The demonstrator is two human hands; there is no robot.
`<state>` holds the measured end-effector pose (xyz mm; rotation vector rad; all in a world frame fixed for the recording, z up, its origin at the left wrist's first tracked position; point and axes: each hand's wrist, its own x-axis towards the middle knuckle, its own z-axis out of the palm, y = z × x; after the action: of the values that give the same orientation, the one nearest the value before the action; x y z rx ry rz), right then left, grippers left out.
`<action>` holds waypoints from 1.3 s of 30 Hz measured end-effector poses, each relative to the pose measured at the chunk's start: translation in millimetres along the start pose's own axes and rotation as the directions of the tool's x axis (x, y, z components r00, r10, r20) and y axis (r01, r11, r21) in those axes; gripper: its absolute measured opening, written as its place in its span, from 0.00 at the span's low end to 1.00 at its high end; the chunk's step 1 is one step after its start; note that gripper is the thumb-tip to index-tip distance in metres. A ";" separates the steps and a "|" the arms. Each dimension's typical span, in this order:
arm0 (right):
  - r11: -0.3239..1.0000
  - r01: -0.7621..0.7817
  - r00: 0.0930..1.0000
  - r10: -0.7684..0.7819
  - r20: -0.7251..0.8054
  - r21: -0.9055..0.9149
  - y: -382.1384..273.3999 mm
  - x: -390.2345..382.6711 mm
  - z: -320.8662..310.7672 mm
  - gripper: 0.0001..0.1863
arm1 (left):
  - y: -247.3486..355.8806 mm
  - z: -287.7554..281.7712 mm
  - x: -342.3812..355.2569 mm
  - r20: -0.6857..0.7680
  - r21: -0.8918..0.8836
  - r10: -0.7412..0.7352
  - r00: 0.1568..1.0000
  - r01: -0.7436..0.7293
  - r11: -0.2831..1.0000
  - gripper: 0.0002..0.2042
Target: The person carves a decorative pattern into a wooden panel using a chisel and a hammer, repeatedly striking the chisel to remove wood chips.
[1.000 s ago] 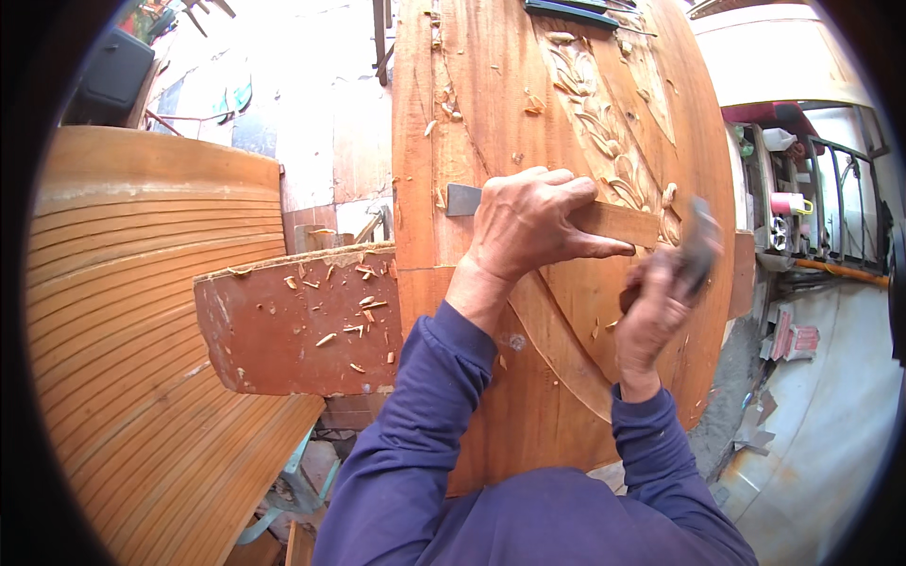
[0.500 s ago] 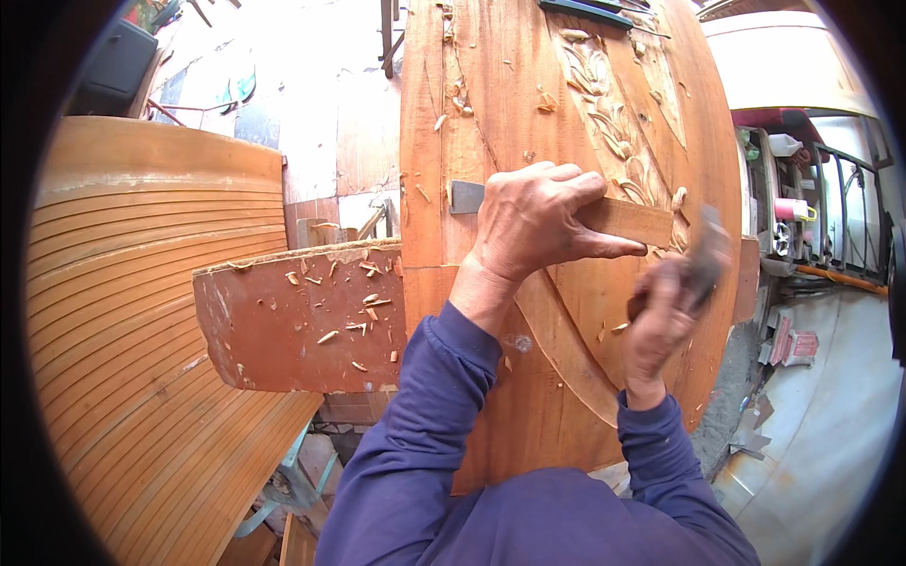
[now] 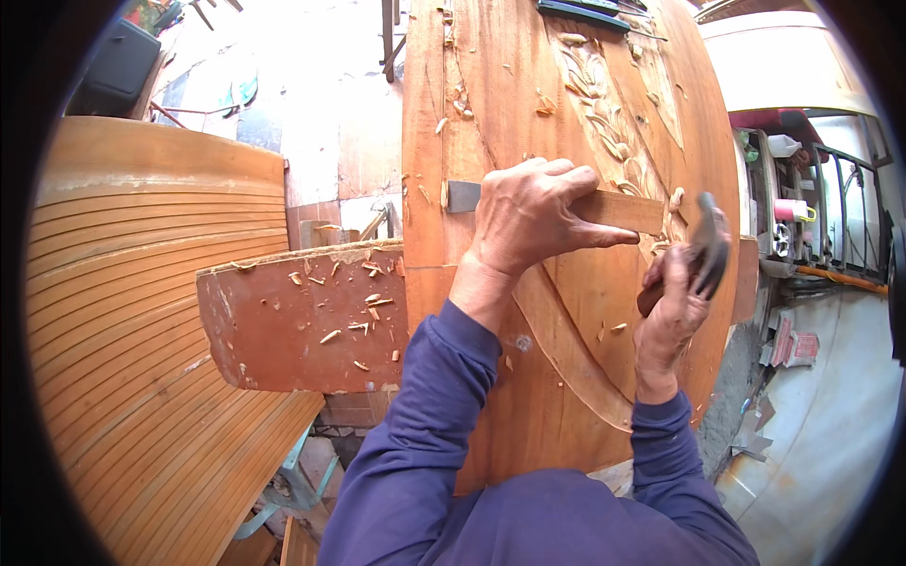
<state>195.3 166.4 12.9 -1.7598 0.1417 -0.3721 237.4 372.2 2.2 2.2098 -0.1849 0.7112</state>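
Note:
My left hand is closed around a broad chisel lying crosswise over a large carved wooden panel. The chisel's flat steel blade points left, its edge at a groove near the panel's left side; the square wooden handle sticks out to the right. Off the handle's right end, my right hand grips a hammer with a dark head, slightly blurred and apart from the chisel. Most of the hammer's handle is hidden by my fingers. A carved leaf band runs along the panel beyond my hands.
Wood shavings lie on the panel and on a red-brown board jutting out at left. A slatted wooden panel stands further left. Several dark tools rest at the panel's far end. A pink mug sits on shelving at right.
My right hand and the hammer have shifted a little right, away from the chisel handle. The chisel and my left hand have moved slightly left.

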 end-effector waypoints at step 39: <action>0.821 0.439 0.897 -0.382 0.221 -0.365 4.7 15.1 -8.4 0.13 | -0.6 3.7 19.2 0.032 -0.096 0.080 0.996 -0.077 0.992 0.29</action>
<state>207.2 153.1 12.4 -2.2295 -0.2927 -0.5610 255.3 371.7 10.3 2.1349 -0.3192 0.6919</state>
